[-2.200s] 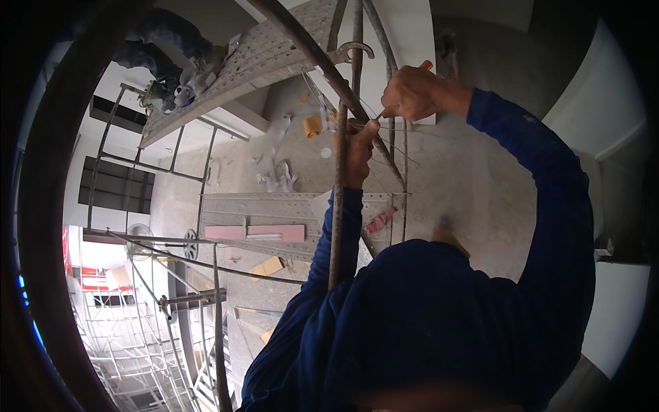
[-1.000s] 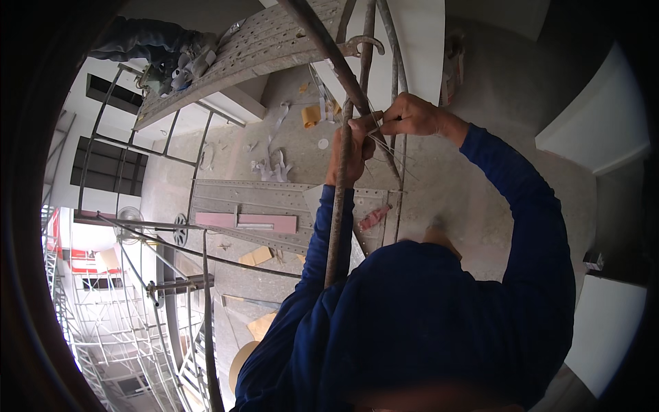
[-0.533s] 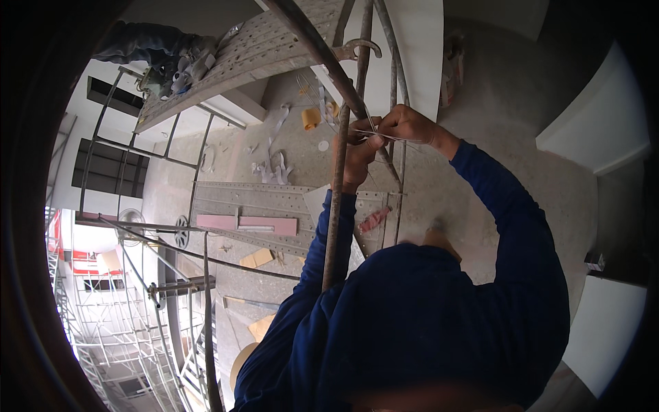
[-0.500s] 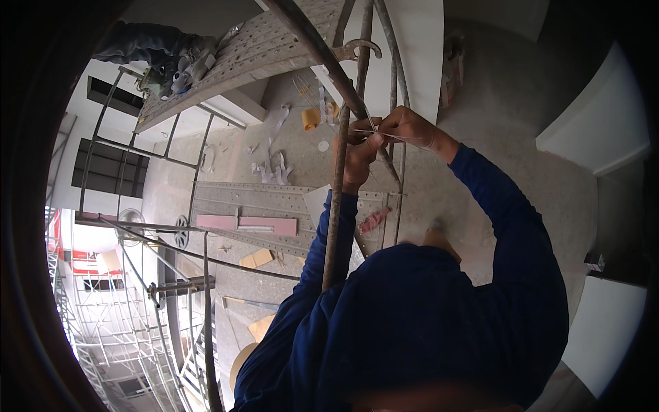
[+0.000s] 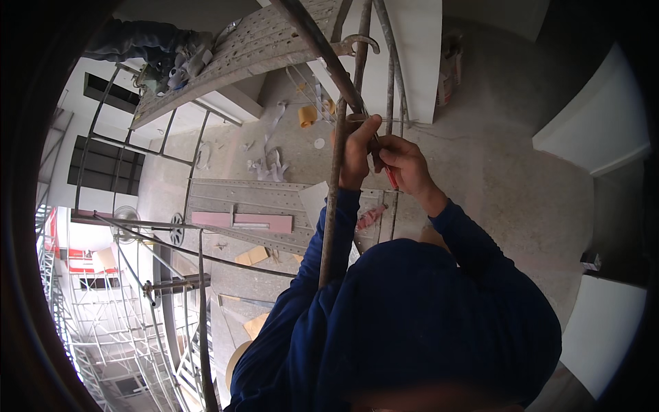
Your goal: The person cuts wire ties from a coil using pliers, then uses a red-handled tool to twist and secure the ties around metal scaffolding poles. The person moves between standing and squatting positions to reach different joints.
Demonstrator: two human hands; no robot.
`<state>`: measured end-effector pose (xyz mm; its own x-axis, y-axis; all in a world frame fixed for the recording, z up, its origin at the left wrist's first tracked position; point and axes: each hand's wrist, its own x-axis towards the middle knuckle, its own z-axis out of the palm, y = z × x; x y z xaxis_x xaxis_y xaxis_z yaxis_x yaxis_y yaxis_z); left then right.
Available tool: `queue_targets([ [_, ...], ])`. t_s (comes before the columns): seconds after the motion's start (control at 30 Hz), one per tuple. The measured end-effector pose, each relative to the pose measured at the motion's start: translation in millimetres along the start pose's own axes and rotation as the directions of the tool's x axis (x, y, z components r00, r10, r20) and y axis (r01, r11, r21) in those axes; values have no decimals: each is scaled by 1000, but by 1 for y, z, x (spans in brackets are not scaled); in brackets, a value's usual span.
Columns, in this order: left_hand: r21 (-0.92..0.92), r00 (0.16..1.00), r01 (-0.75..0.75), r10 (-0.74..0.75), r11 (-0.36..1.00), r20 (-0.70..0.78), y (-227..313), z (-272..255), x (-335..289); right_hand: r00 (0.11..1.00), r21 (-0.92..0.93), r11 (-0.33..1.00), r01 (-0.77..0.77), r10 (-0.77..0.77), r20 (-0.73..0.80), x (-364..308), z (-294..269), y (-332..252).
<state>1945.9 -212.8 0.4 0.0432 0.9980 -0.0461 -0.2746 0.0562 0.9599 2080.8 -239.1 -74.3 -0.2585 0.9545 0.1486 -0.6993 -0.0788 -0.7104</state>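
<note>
- Your right hand (image 5: 406,163) pinches a small tool (image 5: 392,178) between its bent fingers and thumb.
- The tool is thin and has a bright red handle. The handle pokes out on the near side of your fingers. Its other end is hidden by your hands, so you cannot tell what kind of tool it is.
- A thin, pale wire (image 5: 362,121) shows by your left thumb, just at the near end of the slanted pole (image 5: 319,44). It is too small to see well.
- Your left hand (image 5: 355,154) is just left of your right hand, next to the upright pole (image 5: 331,213). Its fingers are curled and its thumb points to the far side. You cannot tell if it pinches the wire.
- Your left arm reaches up almost straight from the near side, and the upright pole crosses in front of its blue sleeve (image 5: 314,247).
- Your right arm is bent, with its elbow out to the right. Its forearm slants far and left, so your two hands meet close together.
- On the far left, a gray plank (image 5: 240,65) full of holes sits near another person's legs (image 5: 130,42).
</note>
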Motion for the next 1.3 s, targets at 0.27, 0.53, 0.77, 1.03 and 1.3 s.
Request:
queue_targets([
  [0.27, 137, 991, -80, 94, 987, -98, -5, -3, 7, 967, -525, 851, -28, -110, -230, -42, 35, 39],
  [0.53, -2, 972, -165, 163, 986, 166, -17, -23, 8, 980, -121, 991, -58, 33, -195, -58, 64, 22],
  [0.77, -257, 948, -11, 92, 966, 306, -30, -26, 13, 964, -122, 991, -51, 17, -264, -64, 84, 10],
  [1.03, -236, 950, 2, 72, 972, 304, -45, -42, 29, 948, -536, 844, 18, -185, -260, -59, 64, 22],
  [1.3, -418, 909, 81, 105, 905, 404, -47, -40, 31, 907, -775, 622, 110, -383, -178, -61, 86, 14],
])
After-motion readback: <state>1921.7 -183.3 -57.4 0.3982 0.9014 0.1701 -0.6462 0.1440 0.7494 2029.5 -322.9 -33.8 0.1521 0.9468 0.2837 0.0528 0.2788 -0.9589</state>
